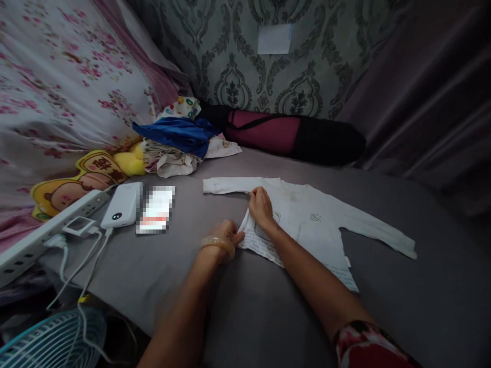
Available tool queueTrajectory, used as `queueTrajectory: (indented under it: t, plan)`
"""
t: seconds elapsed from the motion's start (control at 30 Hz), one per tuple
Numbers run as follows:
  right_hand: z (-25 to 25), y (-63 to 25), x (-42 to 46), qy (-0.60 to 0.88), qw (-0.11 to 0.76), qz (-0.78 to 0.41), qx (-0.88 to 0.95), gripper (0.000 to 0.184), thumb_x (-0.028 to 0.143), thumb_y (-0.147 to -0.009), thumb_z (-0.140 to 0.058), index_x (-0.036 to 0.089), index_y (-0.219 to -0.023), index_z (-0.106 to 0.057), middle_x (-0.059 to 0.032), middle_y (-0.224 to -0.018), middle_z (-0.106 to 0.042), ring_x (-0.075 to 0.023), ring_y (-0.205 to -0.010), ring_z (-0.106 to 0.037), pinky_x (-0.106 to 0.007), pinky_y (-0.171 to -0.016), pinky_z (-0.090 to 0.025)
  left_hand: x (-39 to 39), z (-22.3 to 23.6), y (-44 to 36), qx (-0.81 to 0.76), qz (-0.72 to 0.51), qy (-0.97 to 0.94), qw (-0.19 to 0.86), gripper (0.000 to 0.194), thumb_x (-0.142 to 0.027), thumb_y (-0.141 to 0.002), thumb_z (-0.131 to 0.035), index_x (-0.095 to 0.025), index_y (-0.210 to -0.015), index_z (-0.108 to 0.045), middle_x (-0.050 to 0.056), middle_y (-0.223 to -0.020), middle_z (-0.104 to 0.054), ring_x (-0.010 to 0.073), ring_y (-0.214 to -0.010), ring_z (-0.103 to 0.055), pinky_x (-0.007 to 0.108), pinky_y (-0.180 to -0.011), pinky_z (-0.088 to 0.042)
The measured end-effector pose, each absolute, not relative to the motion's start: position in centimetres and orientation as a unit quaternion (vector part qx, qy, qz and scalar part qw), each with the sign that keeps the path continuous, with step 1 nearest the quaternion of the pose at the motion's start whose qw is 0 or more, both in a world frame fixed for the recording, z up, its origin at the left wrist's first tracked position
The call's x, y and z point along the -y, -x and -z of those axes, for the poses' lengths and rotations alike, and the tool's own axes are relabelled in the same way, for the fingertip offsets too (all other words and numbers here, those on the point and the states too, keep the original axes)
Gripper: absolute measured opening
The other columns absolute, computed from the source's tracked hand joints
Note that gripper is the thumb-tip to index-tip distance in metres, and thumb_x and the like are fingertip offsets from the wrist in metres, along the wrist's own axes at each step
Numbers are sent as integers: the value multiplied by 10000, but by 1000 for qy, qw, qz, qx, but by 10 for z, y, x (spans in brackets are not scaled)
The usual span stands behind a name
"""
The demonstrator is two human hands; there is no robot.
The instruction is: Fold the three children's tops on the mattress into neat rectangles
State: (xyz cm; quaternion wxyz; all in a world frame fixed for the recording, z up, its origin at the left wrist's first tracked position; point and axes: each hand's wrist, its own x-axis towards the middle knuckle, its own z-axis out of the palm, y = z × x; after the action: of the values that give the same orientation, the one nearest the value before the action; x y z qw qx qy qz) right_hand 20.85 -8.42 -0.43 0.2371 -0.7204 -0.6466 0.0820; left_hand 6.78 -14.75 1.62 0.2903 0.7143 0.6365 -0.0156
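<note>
A small white long-sleeved shirt [307, 214] lies spread flat on the grey bed sheet [383, 317], sleeves stretched out left and right. My left hand [226, 236], with a clear bangle on the wrist, is closed on the shirt's lower left corner. My right hand [261, 205] pinches the shirt's left side just below the left sleeve, fingers curled on the cloth.
A pile of clothes [180, 140] with a blue garment on top sits at the back left. A dark and maroon rolled bag [291, 135] lies along the wall. A power bank [121, 205], phone [156, 209], power strip [46, 227], cables, yellow plush toy [76, 181] and fan [53, 340] crowd the left.
</note>
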Motion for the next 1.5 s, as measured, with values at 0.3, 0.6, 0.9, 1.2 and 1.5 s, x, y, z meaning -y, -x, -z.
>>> queueTrajectory:
  t: [0.3,0.6,0.9,1.2,1.5]
  plan:
    - [8,-200,93,691,174,-32,701,265,241,-984,-347,145,-1103,-563,-142,-1121,-561,-244,-1026,-529,-330,-886,-412,147,-22,-64,-630,20,-708,319,275,-420,-852,-544,-175,-798,-657,36,-730,-652,176,-709,-587,254,-593,-358]
    - [-1,-258,112,671,165,-94,717,518,303,-980,-285,74,-1438,-367,-173,-1500,-374,-249,-1391,-296,-399,-1124,-217,143,-20,-63,-631,29,-706,320,282,-435,-822,-566,-179,-737,-648,35,-683,-658,185,-690,-606,249,-560,-358]
    - [8,-245,133,665,106,-80,735,621,426,-990,-260,58,-1490,-285,-159,-1578,-207,-282,-1459,-139,-491,-1163,-65,143,-27,-60,-620,27,-704,344,305,-416,-814,-557,-172,-637,-604,5,-559,-575,158,-598,-560,245,-535,-351]
    - [-1,-217,189,586,94,-112,797,646,431,-989,-268,23,-1489,-264,-168,-1578,-188,-279,-1464,-121,-488,-1180,-74,146,-35,-58,-625,19,-697,352,272,-337,-800,-532,-174,-584,-562,-15,-528,-535,132,-526,-489,242,-529,-346]
    - [-28,-214,259,478,90,-239,840,607,391,-976,-368,50,-1477,-323,-158,-1568,-229,-264,-1461,-141,-424,-1194,-114,144,-33,-57,-611,21,-712,346,296,-333,-811,-493,-175,-566,-543,-24,-495,-507,130,-534,-480,226,-520,-337]
